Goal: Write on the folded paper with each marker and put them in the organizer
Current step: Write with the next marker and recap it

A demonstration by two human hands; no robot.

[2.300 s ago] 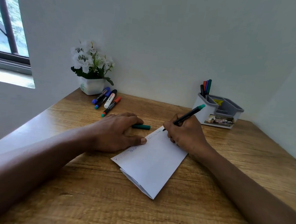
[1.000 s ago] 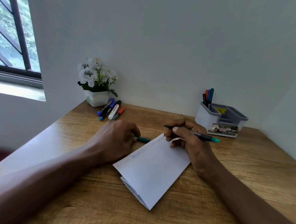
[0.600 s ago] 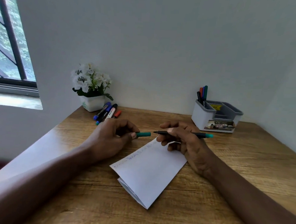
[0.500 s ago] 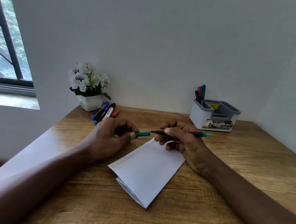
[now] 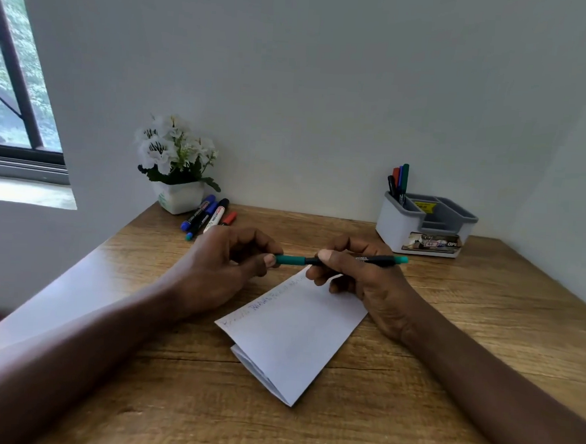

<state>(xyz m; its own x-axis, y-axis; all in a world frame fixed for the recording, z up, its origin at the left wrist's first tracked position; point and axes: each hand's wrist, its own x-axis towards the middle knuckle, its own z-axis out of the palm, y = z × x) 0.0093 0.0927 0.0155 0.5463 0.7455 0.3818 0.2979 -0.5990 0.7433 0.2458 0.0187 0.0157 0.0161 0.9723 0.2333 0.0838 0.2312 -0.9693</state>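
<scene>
One slim marker (image 5: 375, 259), teal cap (image 5: 289, 259), folded white paper (image 5: 295, 331), woodgrain table (image 5: 450, 320)

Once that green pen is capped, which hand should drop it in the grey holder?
Probably the right hand: it grips the marker by the barrel, and the organizer stands on its side of the desk. The left hand only pinches the cap and is farther from it.

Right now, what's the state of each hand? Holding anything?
Left hand: pinches the teal cap, which meets the marker's tip.
Right hand: grips the green marker, held level above the paper.
</scene>
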